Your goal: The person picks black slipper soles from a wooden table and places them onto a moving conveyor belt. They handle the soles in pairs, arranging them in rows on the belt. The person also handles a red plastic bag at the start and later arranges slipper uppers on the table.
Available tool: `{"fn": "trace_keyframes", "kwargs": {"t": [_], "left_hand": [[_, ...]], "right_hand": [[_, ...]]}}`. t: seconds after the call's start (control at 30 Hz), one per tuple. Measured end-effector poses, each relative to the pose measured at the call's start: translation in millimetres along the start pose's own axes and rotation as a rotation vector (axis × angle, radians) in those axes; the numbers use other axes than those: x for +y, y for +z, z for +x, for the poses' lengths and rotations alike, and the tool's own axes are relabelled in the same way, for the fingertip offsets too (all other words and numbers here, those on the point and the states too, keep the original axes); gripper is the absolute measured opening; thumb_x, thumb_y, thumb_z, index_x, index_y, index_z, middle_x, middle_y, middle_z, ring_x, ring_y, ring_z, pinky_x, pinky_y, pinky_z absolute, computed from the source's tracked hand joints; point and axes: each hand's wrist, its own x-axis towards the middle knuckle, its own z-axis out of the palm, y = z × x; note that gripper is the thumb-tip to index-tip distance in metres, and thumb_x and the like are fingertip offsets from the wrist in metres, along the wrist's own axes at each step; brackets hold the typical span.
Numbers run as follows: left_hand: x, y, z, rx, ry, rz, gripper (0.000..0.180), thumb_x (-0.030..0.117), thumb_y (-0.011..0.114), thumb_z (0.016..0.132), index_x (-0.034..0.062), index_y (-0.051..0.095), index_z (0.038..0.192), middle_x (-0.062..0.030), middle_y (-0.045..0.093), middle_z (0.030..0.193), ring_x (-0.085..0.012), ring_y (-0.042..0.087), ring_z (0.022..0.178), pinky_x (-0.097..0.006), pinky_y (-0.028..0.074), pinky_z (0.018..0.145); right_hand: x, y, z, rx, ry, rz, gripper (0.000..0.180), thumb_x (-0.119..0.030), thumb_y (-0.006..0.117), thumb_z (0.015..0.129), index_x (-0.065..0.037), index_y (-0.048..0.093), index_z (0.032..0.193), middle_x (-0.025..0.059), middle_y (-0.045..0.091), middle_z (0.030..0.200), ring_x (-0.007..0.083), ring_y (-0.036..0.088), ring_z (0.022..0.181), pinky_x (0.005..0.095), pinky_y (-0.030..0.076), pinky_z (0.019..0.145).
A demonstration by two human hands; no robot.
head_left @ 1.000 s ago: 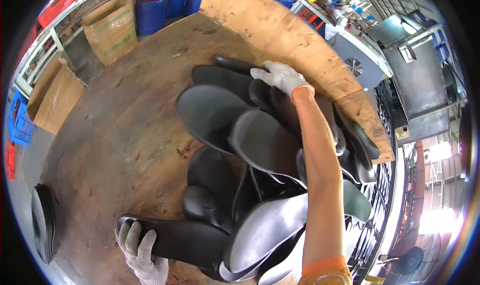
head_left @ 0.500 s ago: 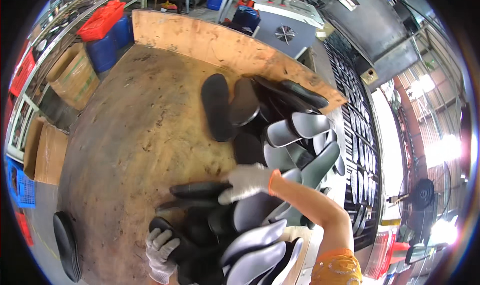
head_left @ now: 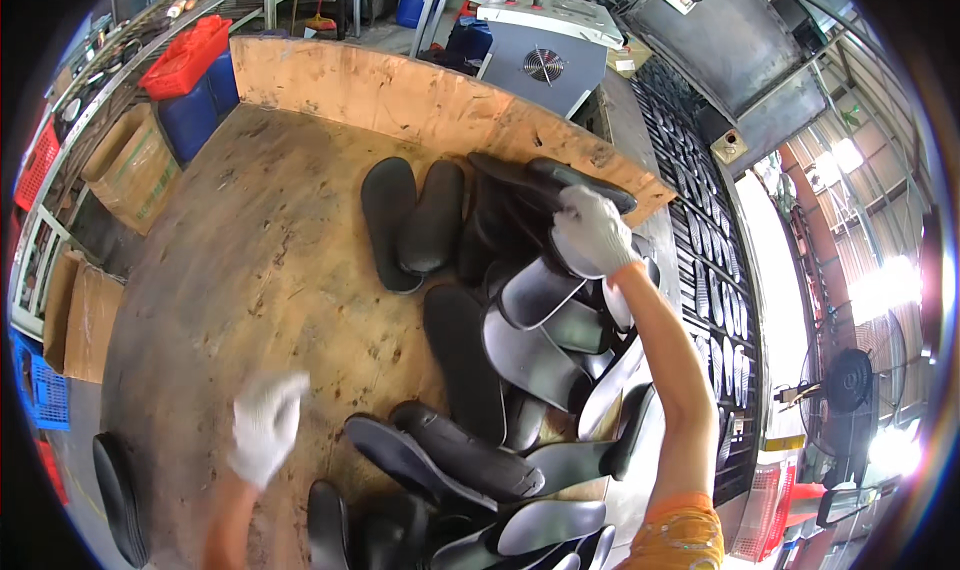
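Many black shoe soles (head_left: 530, 360) lie heaped on the right half of a worn wooden table (head_left: 260, 270); some show a pale grey underside. Two soles (head_left: 410, 220) lie side by side apart from the heap, toward the middle. My right hand (head_left: 592, 230), in a white glove, reaches to the far end of the heap by the table's back board, its fingers curled over a black sole (head_left: 540, 288). My left hand (head_left: 265, 425), also gloved and blurred, hovers over bare wood at the near left, holding nothing, just left of the nearest soles (head_left: 440, 455).
A raised plywood board (head_left: 400, 90) borders the table's far edge. Beyond it stand a grey machine with a fan (head_left: 545, 55), blue drums (head_left: 205, 105) and a red crate (head_left: 185, 55). Cardboard boxes (head_left: 125, 170) sit at left, a dark rack (head_left: 705, 270) at right, stacked soles (head_left: 115, 490) lower left.
My right hand has gone from the near soles back out to the far end of the heap. My left hand has let go of the sole it held and lifted over bare wood.
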Motion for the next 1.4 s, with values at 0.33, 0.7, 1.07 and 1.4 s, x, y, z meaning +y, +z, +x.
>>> {"fn": "trace_keyframes", "kwargs": {"t": [0.33,0.7,1.07,1.4], "left_hand": [[-39,156,196,-0.009,-0.287,0.027,0.081,0.037,0.081,0.079,0.0062,0.048,0.146,-0.0215,0.058,0.141,-0.0363,0.058,0.128,-0.043,0.047,0.106],[5,198,218,-0.221,-0.316,-0.344,0.093,0.023,0.076,0.075,0.003,0.034,0.156,-0.0272,0.047,0.151,-0.0343,0.046,0.142,-0.039,0.035,0.117],[52,174,62,-0.349,-0.222,-0.545,0.094,0.014,0.076,0.074,-0.0025,0.029,0.154,-0.0243,0.047,0.149,-0.0334,0.046,0.139,-0.04,0.034,0.117],[122,114,-49,-0.633,-0.364,-0.289,0.097,0.029,0.08,0.077,0.0005,0.029,0.154,-0.0282,0.049,0.147,-0.0403,0.048,0.138,-0.042,0.038,0.115]], "right_hand": [[74,32,104,-0.243,0.113,-0.236,0.07,-0.042,0.078,0.064,0.001,0.067,0.119,0.0216,0.069,0.121,0.0353,0.065,0.117,0.0449,0.052,0.098],[95,33,60,-0.377,-0.002,-0.117,0.057,-0.022,0.073,0.058,-0.005,0.073,0.112,0.0217,0.073,0.102,0.0388,0.069,0.101,0.0459,0.055,0.086],[31,-3,-119,-0.595,-0.016,-0.028,0.054,-0.01,0.066,0.061,-0.011,0.073,0.115,0.016,0.073,0.086,0.0351,0.072,0.09,0.0462,0.058,0.077],[-10,-21,-302,-0.501,0.134,0.051,0.06,-0.009,0.064,0.068,-0.013,0.066,0.127,0.0228,0.067,0.117,0.0438,0.062,0.111,0.049,0.054,0.094]]}}
